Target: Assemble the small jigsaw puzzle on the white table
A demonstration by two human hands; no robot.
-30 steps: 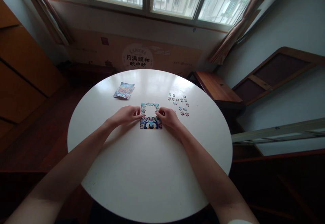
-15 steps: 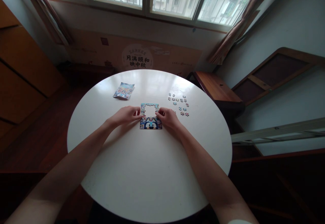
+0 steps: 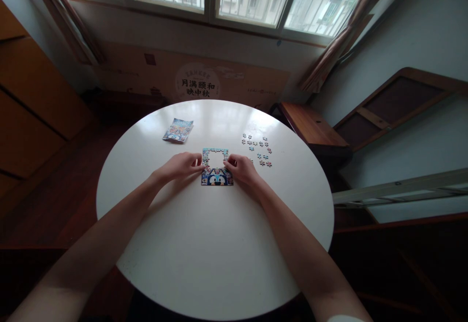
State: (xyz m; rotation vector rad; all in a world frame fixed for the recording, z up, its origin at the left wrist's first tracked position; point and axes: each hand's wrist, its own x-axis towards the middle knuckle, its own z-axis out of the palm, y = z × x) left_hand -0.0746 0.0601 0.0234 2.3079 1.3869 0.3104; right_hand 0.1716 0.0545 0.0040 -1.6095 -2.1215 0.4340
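Observation:
A small colourful jigsaw puzzle [image 3: 217, 177] lies near the middle of the round white table [image 3: 204, 244]; its lower part is filled and its upper middle is a bare hole inside a frame of pieces. My left hand [image 3: 182, 164] rests at the puzzle's left edge with the fingers curled and pinched against it. My right hand [image 3: 242, 168] sits at the right edge, fingers curled onto the pieces there. What the fingertips hold, if anything, is too small to make out.
Several loose puzzle pieces [image 3: 257, 149] are scattered to the right of the puzzle. A printed picture card or packet [image 3: 178, 130] lies at the far left. A wooden bench [image 3: 310, 126] and a leaning frame [image 3: 398, 105] stand to the right, windows behind.

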